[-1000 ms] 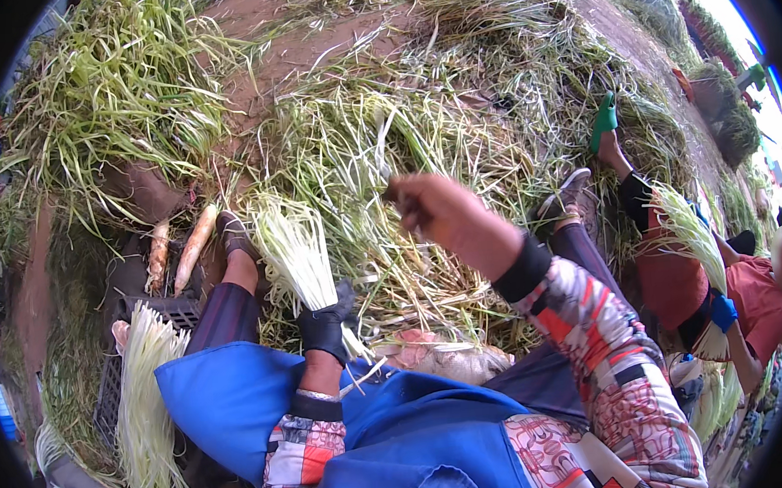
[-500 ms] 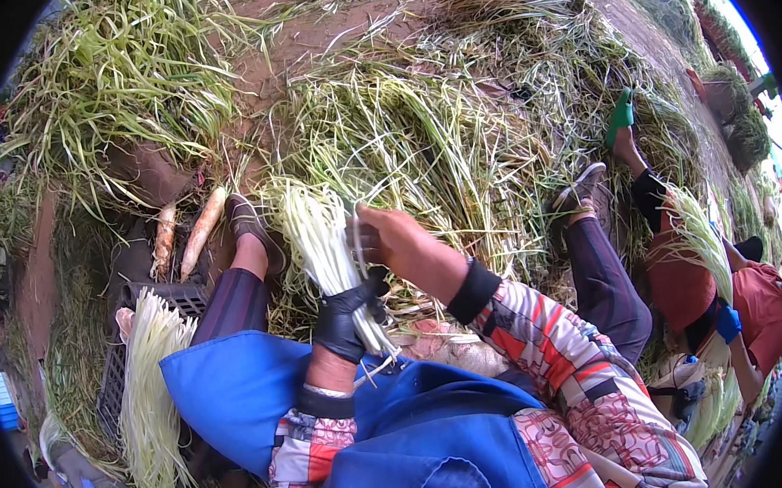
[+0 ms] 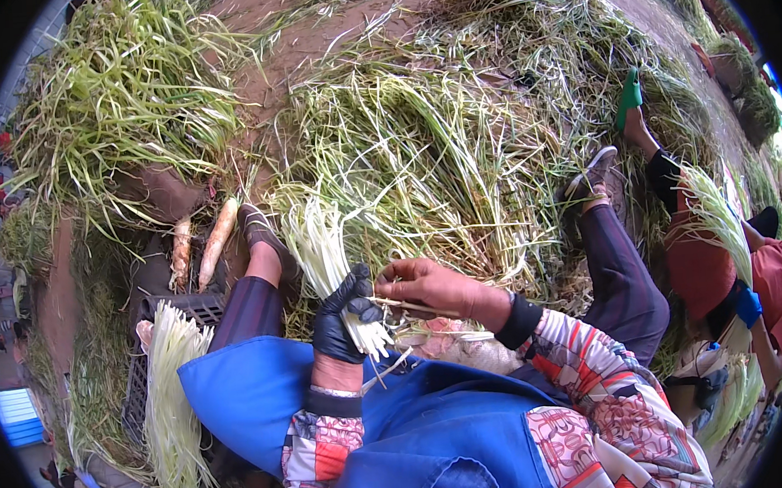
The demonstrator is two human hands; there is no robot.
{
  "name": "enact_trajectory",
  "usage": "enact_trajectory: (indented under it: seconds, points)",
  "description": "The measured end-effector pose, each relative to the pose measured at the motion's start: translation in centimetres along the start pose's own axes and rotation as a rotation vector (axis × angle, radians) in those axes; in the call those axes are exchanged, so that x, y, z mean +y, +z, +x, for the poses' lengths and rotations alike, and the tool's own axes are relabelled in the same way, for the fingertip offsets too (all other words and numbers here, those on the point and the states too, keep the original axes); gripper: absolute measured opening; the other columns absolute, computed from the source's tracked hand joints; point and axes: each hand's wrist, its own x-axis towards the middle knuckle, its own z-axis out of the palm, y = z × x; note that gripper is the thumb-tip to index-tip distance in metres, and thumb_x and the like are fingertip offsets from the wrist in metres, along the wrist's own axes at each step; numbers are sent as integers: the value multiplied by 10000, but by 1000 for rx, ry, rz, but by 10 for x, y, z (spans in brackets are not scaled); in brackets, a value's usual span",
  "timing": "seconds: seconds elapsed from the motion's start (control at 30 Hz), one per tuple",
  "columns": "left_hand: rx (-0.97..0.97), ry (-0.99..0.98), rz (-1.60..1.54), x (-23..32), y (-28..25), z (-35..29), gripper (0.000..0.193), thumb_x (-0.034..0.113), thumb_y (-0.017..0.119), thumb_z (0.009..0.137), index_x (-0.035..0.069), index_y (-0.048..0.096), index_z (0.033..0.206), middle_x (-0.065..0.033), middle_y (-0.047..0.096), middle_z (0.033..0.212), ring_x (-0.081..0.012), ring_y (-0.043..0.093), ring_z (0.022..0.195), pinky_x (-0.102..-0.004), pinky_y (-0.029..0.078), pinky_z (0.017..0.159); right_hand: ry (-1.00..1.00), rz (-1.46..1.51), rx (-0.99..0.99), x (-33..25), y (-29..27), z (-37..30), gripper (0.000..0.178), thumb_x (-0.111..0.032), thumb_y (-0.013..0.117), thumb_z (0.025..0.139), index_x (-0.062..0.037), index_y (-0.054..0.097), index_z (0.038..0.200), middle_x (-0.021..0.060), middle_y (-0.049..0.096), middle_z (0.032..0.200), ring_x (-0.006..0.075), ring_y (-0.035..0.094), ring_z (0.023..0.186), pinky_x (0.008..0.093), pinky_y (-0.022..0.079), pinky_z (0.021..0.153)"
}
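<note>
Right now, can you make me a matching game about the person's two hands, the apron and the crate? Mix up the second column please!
Column one:
1. left hand
2. right hand
3. apron
4. crate

Column two:
A. blue, spread across the lap
B. dark and full of holes, over at the picture's left
C. bare, with no glove
D. in a black glove, wrapped around pale stalks

Right pairs: 1-D, 2-C, 3-A, 4-B
</note>
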Motion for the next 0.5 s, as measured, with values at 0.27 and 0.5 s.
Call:
enact_trajectory:
  seconds: [0.27, 0.5]
  points:
    - [140, 29, 137, -5, -5, 2, 294, 106, 527, 953, -32, 554, 1212, -45, 645, 840, -52, 565, 578, -245, 456, 516, -366, -617, 321, 18, 17, -8, 624, -52, 634, 844, -65, 355, 1402, 144, 648, 878, 236, 631, 765, 350, 512, 668]
    - [115, 22, 107, -3, -11, 4, 300, 94, 567, 922, -32, 571, 1194, -58, 655, 852, -70, 553, 591, -248, 451, 512, -392, -1125, 291, 13, 18, -7, 175, -150, 587, 876, -7, 623, 971, 204, 636, 870, 351, 624, 774, 412, 504, 694]
